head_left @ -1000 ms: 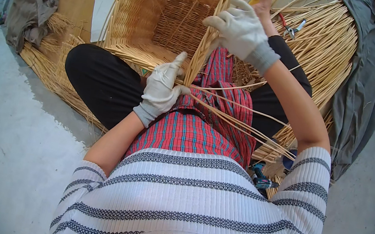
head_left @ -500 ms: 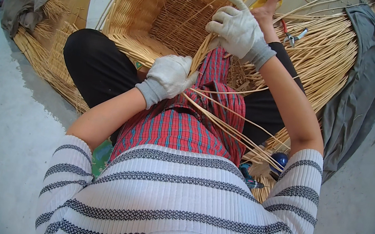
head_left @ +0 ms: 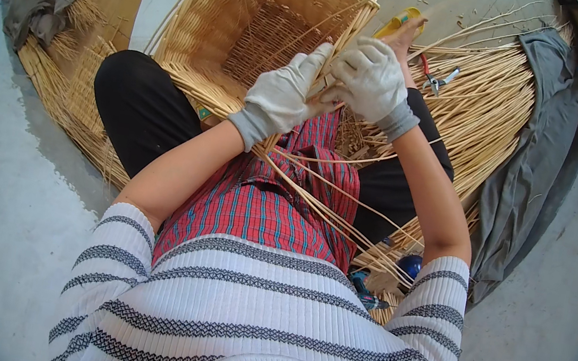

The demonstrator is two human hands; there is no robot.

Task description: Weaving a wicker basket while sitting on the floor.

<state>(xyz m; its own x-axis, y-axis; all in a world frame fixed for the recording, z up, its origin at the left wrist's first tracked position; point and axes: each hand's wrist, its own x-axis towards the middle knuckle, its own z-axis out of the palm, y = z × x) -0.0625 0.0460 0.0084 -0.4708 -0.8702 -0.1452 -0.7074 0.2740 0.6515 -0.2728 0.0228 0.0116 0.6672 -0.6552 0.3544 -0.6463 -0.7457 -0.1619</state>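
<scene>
A square wicker basket (head_left: 273, 36) rests tilted in front of my crossed legs, its opening toward me. My left hand (head_left: 289, 92), in a white work glove with a grey cuff, is closed round the near right part of its rim. Beside it my right hand (head_left: 374, 83), gloved alike, has curled fingers at the same rim, gripping the woven willow there. The fingertips of both hands nearly meet, and what lies between them is partly hidden. Several long loose willow rods (head_left: 316, 201) run from the basket's near corner across my red plaid apron (head_left: 225, 208).
A large bundle of willow rods (head_left: 481, 119) lies at the right beside a grey cloth (head_left: 530, 164). Red-handled pruning shears (head_left: 432, 81) lie on the rods. A power drill (head_left: 366, 291) sits by my right hip. A white board (head_left: 159, 8) is at the far left.
My left hand has moved up along the rim toward the right hand. My right hand has come slightly down and its fingers have curled in. The basket has shifted a little.
</scene>
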